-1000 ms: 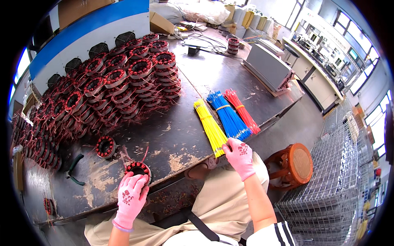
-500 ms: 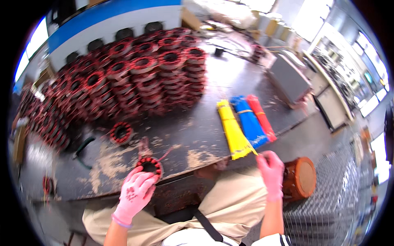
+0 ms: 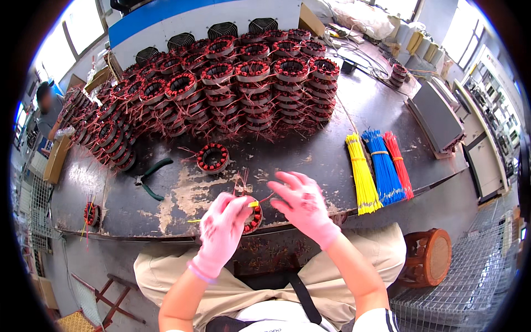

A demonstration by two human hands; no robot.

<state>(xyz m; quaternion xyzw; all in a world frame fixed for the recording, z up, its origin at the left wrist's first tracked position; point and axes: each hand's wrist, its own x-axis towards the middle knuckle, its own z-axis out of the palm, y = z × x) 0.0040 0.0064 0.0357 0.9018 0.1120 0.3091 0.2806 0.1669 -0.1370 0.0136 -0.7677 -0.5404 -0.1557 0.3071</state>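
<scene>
At the table's near edge lies a stator, a ring with red windings, partly hidden behind my left hand. That hand's fingers are closed on a yellow wire; one end shows above the ring, the other pokes out left of the hand. My right hand hovers to the right of the stator, its fingers apart, close to the tip of a thin reddish lead rising from the ring. More leads stand up behind it. Both hands wear pink gloves.
Stacked stators fill the table's back. A single stator and green-handled pliers lie nearer. Yellow, blue and red wire bundles lie right. A wooden stool stands below. Another person is far left.
My right hand has moved left from the yellow bundle to beside the stator. A yellow wire that was at the right hand is now in my left hand. The view has shifted.
</scene>
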